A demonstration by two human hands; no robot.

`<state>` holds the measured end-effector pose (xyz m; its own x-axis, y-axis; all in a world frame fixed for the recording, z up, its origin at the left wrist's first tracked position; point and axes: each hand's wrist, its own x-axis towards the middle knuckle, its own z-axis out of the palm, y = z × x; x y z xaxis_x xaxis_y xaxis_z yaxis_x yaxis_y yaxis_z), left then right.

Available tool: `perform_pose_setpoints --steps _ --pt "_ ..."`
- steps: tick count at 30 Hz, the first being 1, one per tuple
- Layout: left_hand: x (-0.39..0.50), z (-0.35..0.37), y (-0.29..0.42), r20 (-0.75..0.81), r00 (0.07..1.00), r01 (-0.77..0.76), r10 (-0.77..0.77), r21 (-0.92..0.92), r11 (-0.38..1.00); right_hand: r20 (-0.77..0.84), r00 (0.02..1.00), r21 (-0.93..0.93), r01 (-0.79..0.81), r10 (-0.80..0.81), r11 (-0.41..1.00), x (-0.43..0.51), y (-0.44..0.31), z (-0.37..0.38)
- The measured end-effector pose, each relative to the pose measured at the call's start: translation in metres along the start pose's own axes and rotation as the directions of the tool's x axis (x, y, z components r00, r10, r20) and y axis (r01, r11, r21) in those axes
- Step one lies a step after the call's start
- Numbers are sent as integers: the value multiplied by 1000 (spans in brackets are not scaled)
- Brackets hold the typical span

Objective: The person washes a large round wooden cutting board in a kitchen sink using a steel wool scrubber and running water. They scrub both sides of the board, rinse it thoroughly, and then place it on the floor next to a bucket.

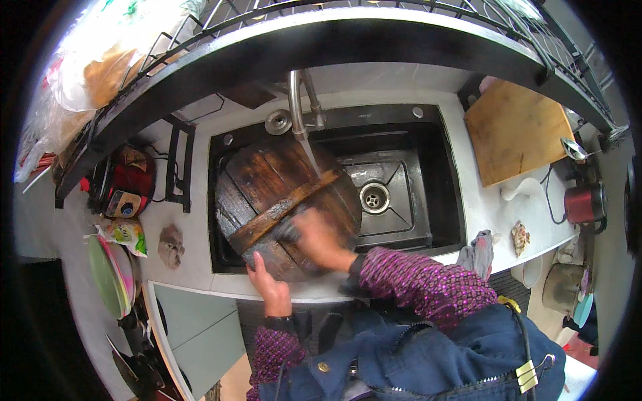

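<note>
A round wooden lid (271, 165), dark and wet, lies tilted over the left part of the black sink (446, 180). One raised wooden bar (288, 204) crosses its planks. Water runs onto it from the metal faucet (297, 108). At the lid's near edge, my left hand (273, 290) grips the rim with the thumb on top and the fingers partly hidden. My right hand (321, 240) is blurred by motion, pressed down on the planks just below the bar. Something greyish shows under its fingers; whether it is a scrubber or wet wood I cannot tell.
A drain (374, 198) shows in the sink's right part. Above runs a black rack (351, 40). Rightward are a wooden cutting board (516, 133), a grey cloth (476, 255) and a red appliance (584, 203). A red cooker (133, 180) and a brown-grey rag (171, 245) sit left.
</note>
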<state>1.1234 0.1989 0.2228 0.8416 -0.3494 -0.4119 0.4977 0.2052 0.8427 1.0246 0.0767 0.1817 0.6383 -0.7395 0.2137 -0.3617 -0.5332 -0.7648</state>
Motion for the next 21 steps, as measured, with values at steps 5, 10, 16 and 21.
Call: perform_pose_setpoints --steps 5,10,16,21 --pt "6 -9 6 42 996 82 -80 -51 995 86 996 -118 24 -13 993 19 33 -20" --pt "5 -15 7 62 996 64 -65 24 998 -262 902 -153 -389 343 908 43 118 -50" --pt "24 -15 40 283 906 255 -314 227 940 -122 992 45 -39 44 998 -1 14 11" --pt "30 -22 43 339 892 208 -300 281 937 69 989 -84 -124 130 989 5 66 -32"
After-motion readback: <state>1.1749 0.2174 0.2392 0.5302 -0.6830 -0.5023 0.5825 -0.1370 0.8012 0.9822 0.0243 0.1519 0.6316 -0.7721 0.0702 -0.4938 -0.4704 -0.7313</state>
